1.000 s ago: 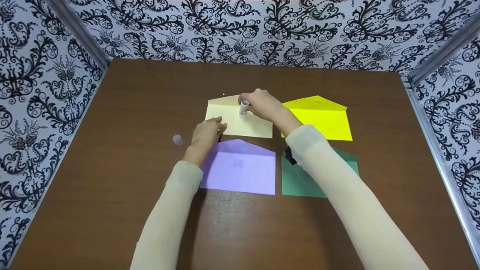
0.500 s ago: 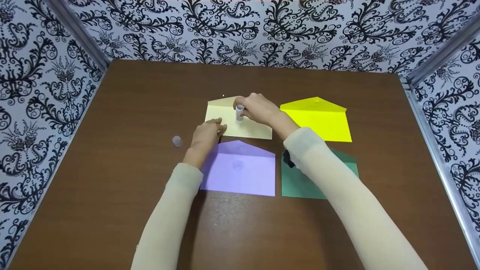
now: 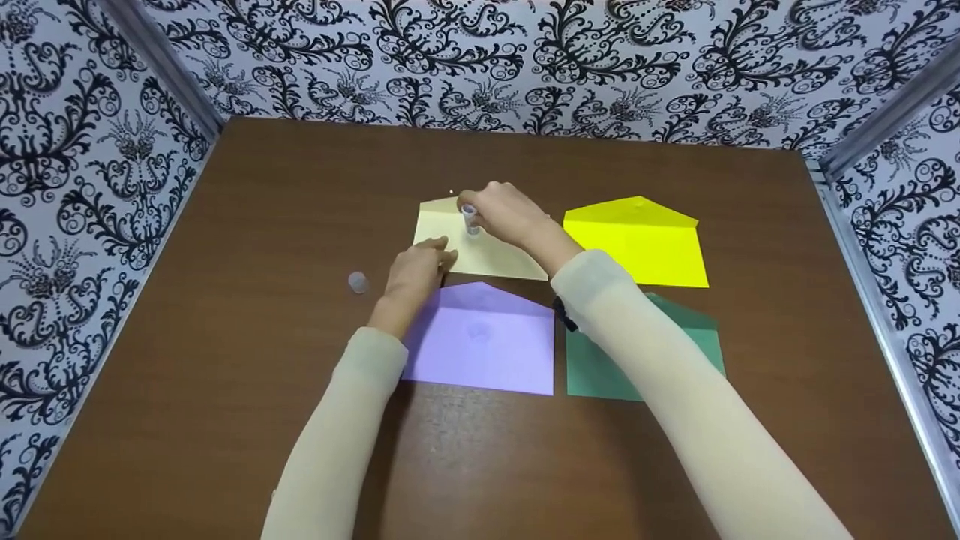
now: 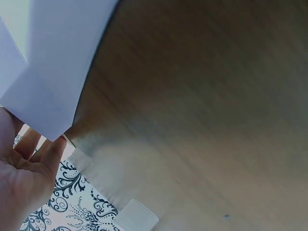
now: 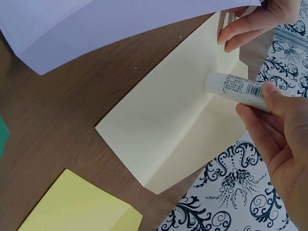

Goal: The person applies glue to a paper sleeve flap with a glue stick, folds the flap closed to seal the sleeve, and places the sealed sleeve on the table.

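My right hand (image 3: 506,214) grips a white glue stick (image 5: 236,90) between thumb and fingers, its tip down on the cream envelope (image 3: 499,259) close to the flap fold. The envelope lies with its flap raised toward the far side. My left hand (image 3: 416,270) rests fingertips on the left part of the same envelope, fingers extended; the right wrist view shows those fingers at the envelope's edge. Just left of that hand stands a translucent cap (image 3: 358,282). A purple envelope (image 3: 480,345) lies nearer to me, partly under my left wrist.
A yellow envelope (image 3: 637,244) lies to the right of the cream one. Below it a green envelope (image 3: 600,371) is partly covered by my right sleeve. All lie on a brown wooden table (image 3: 262,202) with patterned black-and-white panels (image 3: 480,60) around it.
My right hand has slid the glue stick leftward across the cream envelope, after dipping slightly toward me midway. My left hand stays in place.
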`<state>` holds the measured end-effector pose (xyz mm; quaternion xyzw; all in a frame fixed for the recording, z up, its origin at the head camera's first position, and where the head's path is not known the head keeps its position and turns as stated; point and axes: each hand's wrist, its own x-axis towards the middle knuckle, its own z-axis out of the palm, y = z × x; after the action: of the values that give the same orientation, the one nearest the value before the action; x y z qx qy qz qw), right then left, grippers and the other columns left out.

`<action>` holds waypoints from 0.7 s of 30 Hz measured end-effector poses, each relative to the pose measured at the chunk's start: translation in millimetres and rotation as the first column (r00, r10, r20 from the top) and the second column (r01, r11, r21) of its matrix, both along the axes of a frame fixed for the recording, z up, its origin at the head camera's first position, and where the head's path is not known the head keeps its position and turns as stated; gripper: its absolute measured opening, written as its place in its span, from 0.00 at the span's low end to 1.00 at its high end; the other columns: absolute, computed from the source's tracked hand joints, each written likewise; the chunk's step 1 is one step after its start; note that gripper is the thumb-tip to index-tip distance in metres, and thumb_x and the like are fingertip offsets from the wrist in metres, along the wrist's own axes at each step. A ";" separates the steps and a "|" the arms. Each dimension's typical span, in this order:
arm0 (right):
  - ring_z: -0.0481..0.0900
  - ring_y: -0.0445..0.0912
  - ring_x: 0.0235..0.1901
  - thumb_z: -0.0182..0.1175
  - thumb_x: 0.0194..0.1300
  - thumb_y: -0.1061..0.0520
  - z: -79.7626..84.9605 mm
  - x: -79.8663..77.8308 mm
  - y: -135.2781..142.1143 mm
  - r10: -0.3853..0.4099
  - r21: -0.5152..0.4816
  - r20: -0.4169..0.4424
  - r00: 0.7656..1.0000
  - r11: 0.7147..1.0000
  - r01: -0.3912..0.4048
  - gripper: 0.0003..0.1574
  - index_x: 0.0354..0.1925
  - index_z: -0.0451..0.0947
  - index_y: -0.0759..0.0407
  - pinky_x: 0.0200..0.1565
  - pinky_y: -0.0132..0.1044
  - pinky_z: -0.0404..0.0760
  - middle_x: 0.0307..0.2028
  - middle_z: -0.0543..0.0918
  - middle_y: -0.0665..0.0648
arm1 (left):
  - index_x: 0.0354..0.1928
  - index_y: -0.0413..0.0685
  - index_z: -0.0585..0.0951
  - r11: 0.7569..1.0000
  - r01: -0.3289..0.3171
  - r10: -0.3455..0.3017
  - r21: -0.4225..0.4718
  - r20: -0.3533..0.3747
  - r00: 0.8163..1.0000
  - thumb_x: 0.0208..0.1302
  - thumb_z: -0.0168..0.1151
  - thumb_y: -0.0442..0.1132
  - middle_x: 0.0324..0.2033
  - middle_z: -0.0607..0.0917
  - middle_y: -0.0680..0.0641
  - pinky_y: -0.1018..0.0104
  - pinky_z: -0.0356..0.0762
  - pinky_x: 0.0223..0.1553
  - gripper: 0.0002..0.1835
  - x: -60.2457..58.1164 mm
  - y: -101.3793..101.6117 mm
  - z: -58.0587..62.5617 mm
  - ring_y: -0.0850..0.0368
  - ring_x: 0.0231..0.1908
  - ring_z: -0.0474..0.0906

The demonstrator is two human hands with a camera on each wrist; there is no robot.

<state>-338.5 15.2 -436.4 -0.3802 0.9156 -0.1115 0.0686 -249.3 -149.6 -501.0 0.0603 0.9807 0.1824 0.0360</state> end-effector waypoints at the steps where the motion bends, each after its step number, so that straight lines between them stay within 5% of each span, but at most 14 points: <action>1: 0.85 0.56 0.46 0.59 0.71 0.59 0.4 -0.4 -1.0 -0.004 0.008 -0.009 1.000 1.000 0.004 0.15 0.55 0.80 0.56 0.52 0.45 0.85 0.47 0.87 0.59 | 0.47 0.54 0.89 1.000 -0.002 0.002 0.005 -0.002 1.000 0.75 0.54 0.44 0.66 0.77 0.49 0.48 0.76 0.64 0.13 0.1 0.0 0.2 0.42 0.65 0.75; 8: 0.85 0.58 0.45 0.59 0.69 0.64 3.1 -5.7 -1.6 0.010 0.073 -0.076 0.997 0.997 -0.005 0.15 0.53 0.81 0.58 0.49 0.47 0.86 0.46 0.88 0.60 | 0.54 0.59 0.86 0.999 0.017 -0.017 -0.030 -0.005 1.000 0.71 0.60 0.35 0.66 0.77 0.48 0.49 0.79 0.61 0.15 2.4 -0.6 2.7 0.43 0.65 0.75; 21: 0.84 0.56 0.49 0.62 0.69 0.57 8.0 -2.0 21.7 -0.034 0.046 0.027 0.999 0.998 0.033 0.15 0.53 0.82 0.58 0.55 0.45 0.84 0.49 0.87 0.59 | 0.49 0.57 0.88 0.999 0.017 -0.018 -0.030 -0.030 0.999 0.72 0.58 0.35 0.65 0.79 0.47 0.48 0.81 0.59 0.13 0.0 -1.0 -0.8 0.39 0.62 0.77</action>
<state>-340.6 36.9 -428.4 -0.3616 0.9231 -0.0968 0.0883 -249.2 -150.6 -501.7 0.0710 0.9832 0.1664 0.0236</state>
